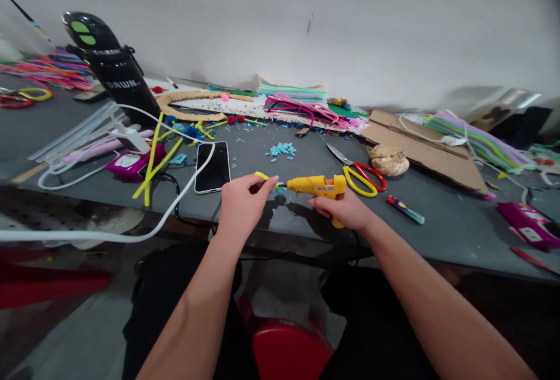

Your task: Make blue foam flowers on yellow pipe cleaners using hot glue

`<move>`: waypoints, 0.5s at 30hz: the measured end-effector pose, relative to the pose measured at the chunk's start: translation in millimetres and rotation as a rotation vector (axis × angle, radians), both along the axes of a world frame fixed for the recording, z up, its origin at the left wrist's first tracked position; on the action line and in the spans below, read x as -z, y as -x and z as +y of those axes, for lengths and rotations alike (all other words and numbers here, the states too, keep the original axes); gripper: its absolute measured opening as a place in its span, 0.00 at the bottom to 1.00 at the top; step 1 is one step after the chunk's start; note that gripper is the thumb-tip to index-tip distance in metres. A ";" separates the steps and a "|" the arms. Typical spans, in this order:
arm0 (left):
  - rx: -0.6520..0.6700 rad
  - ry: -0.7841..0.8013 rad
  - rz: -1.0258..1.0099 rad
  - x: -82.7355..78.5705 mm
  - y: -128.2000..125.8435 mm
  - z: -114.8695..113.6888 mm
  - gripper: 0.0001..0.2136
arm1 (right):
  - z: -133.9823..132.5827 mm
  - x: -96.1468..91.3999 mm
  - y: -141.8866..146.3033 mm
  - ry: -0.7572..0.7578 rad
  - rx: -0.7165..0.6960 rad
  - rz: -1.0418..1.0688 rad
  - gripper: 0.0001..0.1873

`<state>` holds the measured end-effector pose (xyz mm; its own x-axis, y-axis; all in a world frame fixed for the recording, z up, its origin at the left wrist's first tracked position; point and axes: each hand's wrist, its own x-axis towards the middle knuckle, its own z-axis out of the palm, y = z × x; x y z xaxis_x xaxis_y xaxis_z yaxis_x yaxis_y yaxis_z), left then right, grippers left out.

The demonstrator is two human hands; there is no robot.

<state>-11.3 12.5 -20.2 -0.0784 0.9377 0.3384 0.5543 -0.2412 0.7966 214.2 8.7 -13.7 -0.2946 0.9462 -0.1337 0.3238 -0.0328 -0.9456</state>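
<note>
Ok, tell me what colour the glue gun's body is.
The glue gun in the right hand has a yellow body, shown in the head view.

One glue gun [317, 185], one black bottle [118, 77] — two red-yellow scissors [359, 180], two magenta boxes [133, 164].

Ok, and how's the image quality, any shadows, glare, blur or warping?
Head view: the tall black bottle with green marks looks slanted, likely wide-lens distortion; head view: a soft shadow lies on the matte grey tabletop below the yellow plastic glue gun, whose small label is too soft to read; head view: a bright glare streak shows at back right.
</note>
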 end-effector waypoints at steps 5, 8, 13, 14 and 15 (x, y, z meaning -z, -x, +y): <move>-0.032 0.004 -0.010 -2.3 0.8 -0.5 0.17 | -0.9 -3.4 2.1 -0.003 0.025 -0.026 0.15; -0.043 -0.015 -0.064 -4.4 2.3 -0.6 0.15 | 0.3 -6.1 -0.9 -0.042 0.024 -0.064 0.16; -0.010 -0.022 -0.201 -7.0 3.7 -0.4 0.13 | 9.9 -7.6 -22.2 -0.179 0.248 -0.243 0.16; 0.004 -0.017 -0.224 -7.2 3.7 -0.4 0.12 | 13.4 -6.7 -27.1 -0.210 0.310 -0.309 0.18; 0.018 -0.015 -0.243 -7.2 3.7 -0.3 0.11 | 17.6 -5.3 -31.4 -0.241 0.361 -0.382 0.21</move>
<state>-15.0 12.2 -13.0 -0.1426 0.9347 0.3257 0.3420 -0.2623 0.9024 245.6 26.3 -8.4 0.0797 0.9947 0.0649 0.6516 -0.0027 -0.7585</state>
